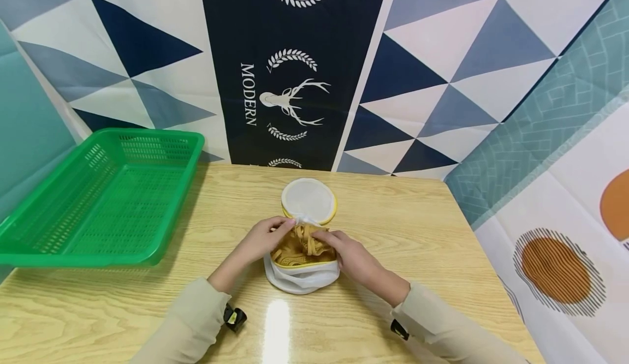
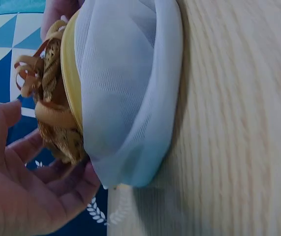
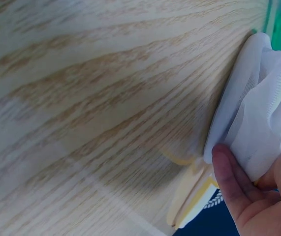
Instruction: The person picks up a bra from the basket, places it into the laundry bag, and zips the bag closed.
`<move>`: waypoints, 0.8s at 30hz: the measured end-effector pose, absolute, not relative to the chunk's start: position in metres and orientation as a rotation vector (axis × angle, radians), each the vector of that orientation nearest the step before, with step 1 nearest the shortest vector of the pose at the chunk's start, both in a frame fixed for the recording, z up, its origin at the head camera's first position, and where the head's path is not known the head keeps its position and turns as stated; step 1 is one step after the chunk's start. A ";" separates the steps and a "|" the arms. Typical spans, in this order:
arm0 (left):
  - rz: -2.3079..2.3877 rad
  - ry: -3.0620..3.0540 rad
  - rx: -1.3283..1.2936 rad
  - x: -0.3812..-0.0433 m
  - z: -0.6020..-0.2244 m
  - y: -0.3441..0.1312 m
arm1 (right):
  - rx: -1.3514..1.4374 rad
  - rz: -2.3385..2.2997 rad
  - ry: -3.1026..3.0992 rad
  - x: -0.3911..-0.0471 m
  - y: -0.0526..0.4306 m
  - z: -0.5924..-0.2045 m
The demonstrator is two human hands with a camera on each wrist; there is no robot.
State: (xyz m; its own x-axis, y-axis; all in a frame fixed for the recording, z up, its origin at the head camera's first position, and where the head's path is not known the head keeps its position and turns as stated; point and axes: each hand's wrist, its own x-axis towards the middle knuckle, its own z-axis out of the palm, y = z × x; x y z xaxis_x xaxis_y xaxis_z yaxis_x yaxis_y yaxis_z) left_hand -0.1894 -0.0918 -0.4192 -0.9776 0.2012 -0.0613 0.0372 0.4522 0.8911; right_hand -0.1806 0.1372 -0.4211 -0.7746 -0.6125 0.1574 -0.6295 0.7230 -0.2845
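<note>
A white mesh laundry bag (image 1: 302, 282) with yellow zip trim lies on the table, its round lid (image 1: 308, 197) folded back. Inside, and bulging past the rim, is a tan lacy garment (image 1: 307, 244) with loose straps. My left hand (image 1: 267, 237) is at the lid side of the opening; in the left wrist view its fingers (image 2: 64, 184) reach behind the garment to the bag's edge, thumb raised apart. At the right side of the rim my right hand (image 1: 351, 255) pinches the mesh, with a finger (image 3: 229, 177) outside and the thumb toward the opening.
A green plastic basket (image 1: 169, 227) with slotted walls stands at the left of the wooden table (image 1: 403, 227). Patterned cloth (image 1: 290, 80) hangs behind the back edge, and more cloth (image 1: 555, 266) lies along the right side.
</note>
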 end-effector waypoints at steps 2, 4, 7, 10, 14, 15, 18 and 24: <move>1.537 2.549 0.183 -0.190 -0.418 -0.089 | 1.038 0.499 -2.874 -0.181 0.137 -0.421; 1.534 2.551 0.171 -0.190 -0.418 -0.088 | 1.040 0.491 -2.877 -0.181 0.137 -0.421; 1.542 2.540 0.165 -0.190 -0.418 -0.087 | 1.043 0.482 -2.873 -0.181 0.136 -0.420; 1.548 2.528 0.158 -0.191 -0.418 -0.087 | 1.045 0.479 -2.864 -0.181 0.136 -0.420; 1.540 2.533 0.158 -0.190 -0.420 -0.086 | 1.032 0.488 -2.879 -0.181 0.136 -0.420; 1.535 2.538 0.152 -0.190 -0.420 -0.086 | 1.032 0.492 -2.881 -0.181 0.136 -0.420; 1.508 2.568 0.143 -0.189 -0.421 -0.085 | 1.031 0.513 -2.882 -0.181 0.136 -0.419; 1.407 2.682 0.131 -0.188 -0.420 -0.082 | 1.011 0.608 -2.908 -0.182 0.136 -0.418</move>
State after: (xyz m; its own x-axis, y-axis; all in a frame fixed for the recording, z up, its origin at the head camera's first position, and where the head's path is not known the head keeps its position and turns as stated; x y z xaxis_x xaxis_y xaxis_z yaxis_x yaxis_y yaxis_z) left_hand -0.1878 -0.0817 -0.4201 -0.9902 0.1274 -0.0571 0.0254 0.5665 0.8237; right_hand -0.1823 0.1359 -0.4176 -0.7925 -0.5963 0.1278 -0.5975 0.7174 -0.3581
